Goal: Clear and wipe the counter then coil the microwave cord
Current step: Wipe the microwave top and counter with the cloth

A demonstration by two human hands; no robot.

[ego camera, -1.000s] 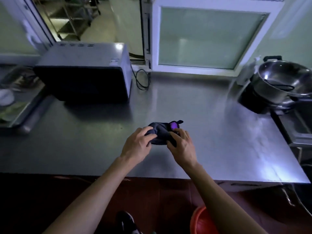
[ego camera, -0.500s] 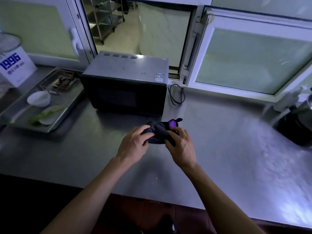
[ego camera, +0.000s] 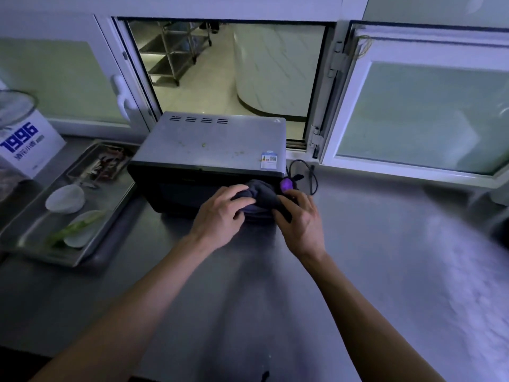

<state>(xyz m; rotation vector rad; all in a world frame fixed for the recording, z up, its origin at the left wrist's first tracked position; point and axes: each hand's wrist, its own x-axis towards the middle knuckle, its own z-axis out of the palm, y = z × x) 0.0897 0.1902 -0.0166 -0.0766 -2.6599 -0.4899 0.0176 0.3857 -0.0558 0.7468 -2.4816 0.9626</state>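
A bunched dark cloth (ego camera: 261, 195) with a purple tag sits between both hands, just in front of the microwave's lower right corner. My left hand (ego camera: 220, 213) grips its left side with curled fingers. My right hand (ego camera: 301, 219) pinches its right side. The grey microwave (ego camera: 214, 142) stands on the steel counter (ego camera: 385, 257) under the open window. Its black cord (ego camera: 309, 175) lies in a loose loop on the counter just right of the microwave, behind my right hand.
A metal tray (ego camera: 30, 235) with a white bowl (ego camera: 64, 198), a plate and green scraps lies at the left. A white box marked 1996 (ego camera: 24, 144) stands at the far left. An open window sash (ego camera: 418, 111) hangs over the counter's back right.
Both hands have carried the cloth away from me, from mid-counter up to the microwave's front right corner. My view has swung left and closer, so the pot at the right has left the frame.
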